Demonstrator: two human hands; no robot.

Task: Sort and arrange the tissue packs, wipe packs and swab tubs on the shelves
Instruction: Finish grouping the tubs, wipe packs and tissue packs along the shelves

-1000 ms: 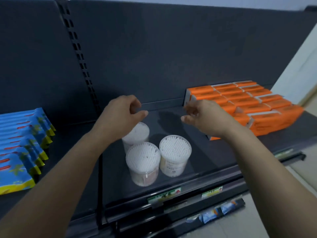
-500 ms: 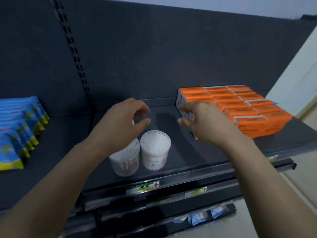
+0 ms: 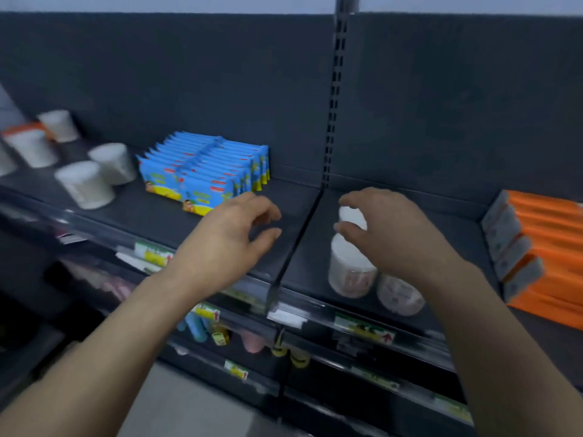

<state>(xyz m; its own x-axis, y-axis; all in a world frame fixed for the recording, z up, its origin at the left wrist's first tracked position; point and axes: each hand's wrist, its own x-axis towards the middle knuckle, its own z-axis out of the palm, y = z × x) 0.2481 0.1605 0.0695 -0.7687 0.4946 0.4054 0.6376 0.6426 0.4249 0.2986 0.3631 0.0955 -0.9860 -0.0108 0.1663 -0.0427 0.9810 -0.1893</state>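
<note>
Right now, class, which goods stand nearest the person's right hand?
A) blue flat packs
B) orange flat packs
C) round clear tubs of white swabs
C: the round clear tubs of white swabs stand right under the right hand, while the blue flat packs lie further left, past the black shelf divider.

Slotted upright (image 3: 334, 99), dark back panel (image 3: 157, 74) — price labels (image 3: 366, 331) below.

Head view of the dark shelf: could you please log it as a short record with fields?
Left hand: loosely curled, empty, over the left bay
Right hand: curled over three clear plastic swab tubs with white tops; grip unclear
Blue wipe packs: in rows, left bay
Orange tissue packs: far right
More white round tubs: far left, blurred
</note>
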